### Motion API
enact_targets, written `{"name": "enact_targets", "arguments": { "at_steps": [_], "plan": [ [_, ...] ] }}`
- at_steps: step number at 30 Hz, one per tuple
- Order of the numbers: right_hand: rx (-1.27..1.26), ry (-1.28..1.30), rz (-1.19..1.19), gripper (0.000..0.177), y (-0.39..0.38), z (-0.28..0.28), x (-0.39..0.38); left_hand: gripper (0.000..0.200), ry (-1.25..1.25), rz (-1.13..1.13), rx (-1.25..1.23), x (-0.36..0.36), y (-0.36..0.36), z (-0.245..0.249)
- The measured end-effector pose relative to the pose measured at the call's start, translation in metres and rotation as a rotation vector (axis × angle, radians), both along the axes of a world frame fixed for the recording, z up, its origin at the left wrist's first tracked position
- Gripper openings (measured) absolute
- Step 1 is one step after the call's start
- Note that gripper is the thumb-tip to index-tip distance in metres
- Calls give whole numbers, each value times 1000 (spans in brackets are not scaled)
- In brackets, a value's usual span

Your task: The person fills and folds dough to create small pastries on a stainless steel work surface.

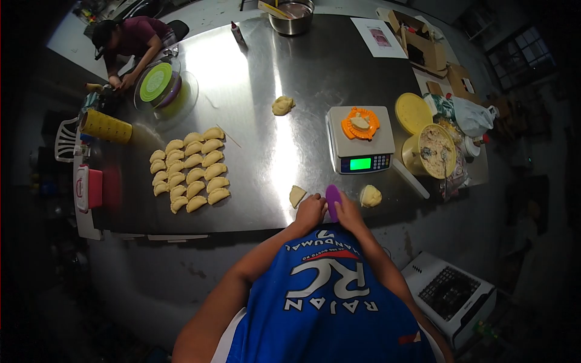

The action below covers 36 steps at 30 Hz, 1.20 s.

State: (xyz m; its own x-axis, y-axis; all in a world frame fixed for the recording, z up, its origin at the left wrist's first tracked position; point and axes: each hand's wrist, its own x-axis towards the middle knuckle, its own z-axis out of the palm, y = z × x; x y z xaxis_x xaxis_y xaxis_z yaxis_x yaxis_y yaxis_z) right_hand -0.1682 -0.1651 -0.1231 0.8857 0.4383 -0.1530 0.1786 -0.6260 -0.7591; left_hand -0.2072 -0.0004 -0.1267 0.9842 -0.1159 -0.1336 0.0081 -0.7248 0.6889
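Observation:
At the steel table's near edge, my right hand (346, 212) is closed round a purple flat tool (333, 201) held on its edge. Just left of it, my left hand (311, 210) rests with its fingers bent near the tool; whether anything is between them is too small to tell. A cut dough piece (296, 196) lies beside my left hand, and a dough lump (370, 196) sits to the right. Farther up is another dough lump (282, 106). An orange mold (360, 123) with dough in it lies open on the scale (363, 151). Rows of folded dumplings (195, 173) lie at left.
A tub of filling (429, 151) with a spoon and a yellow lid (413, 113) are at right. A yellow container (106, 126), a red box (89, 188) and a turntable (157, 83) are at left. A person (136, 39) leans at the far left corner. A metal bowl (292, 24) stands at the back.

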Motion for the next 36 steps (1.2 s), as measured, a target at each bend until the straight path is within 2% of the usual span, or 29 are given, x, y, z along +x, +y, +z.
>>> {"name": "enact_targets", "arguments": {
  "at_steps": [1,3,5,8,12,13,15,17,19,21,22,24,27,30,33,36],
  "plan": [
    [8,-5,9,26,-8,1,2,18,-5,9,8,0,2,6],
    [220,100,-197,30,-24,4,2,18,-14,196,-203,-4,8,15],
    [223,93,-210,30,-40,1,-1,21,-5,234,-246,-6,19,10],
    [217,98,-223,32,-53,-7,-4,24,161,496,-512,-3,47,3],
    [197,107,-203,36,-53,-17,-9,26,-69,489,-213,-5,75,9],
    [199,111,-214,36,-52,-14,-9,26,-63,479,-209,-8,77,10],
    [164,281,-218,40,-47,-5,-9,23,-71,400,-44,-15,77,14],
    [187,206,-258,41,-44,-27,-15,23,-86,337,19,-19,70,5],
    [150,144,-233,44,-46,-30,-17,29,-156,226,25,-24,62,-4],
    [76,85,-199,46,-48,-40,-14,45,-162,267,147,-26,50,4],
    [78,82,-218,46,-50,-35,-12,45,-166,248,146,-25,46,12],
    [110,133,-239,46,-50,-29,-9,63,-7,196,229,-26,38,25],
    [130,45,-277,47,-52,-27,-8,70,-58,194,355,-25,34,12],
    [162,19,-280,47,-54,-24,-9,69,-174,193,291,-17,32,-13],
    [149,76,-276,40,-58,-8,-11,63,-140,156,345,-13,26,-17],
    [193,68,-287,41,-65,-14,-14,57,-119,144,359,-11,25,-14]
  ]
}}
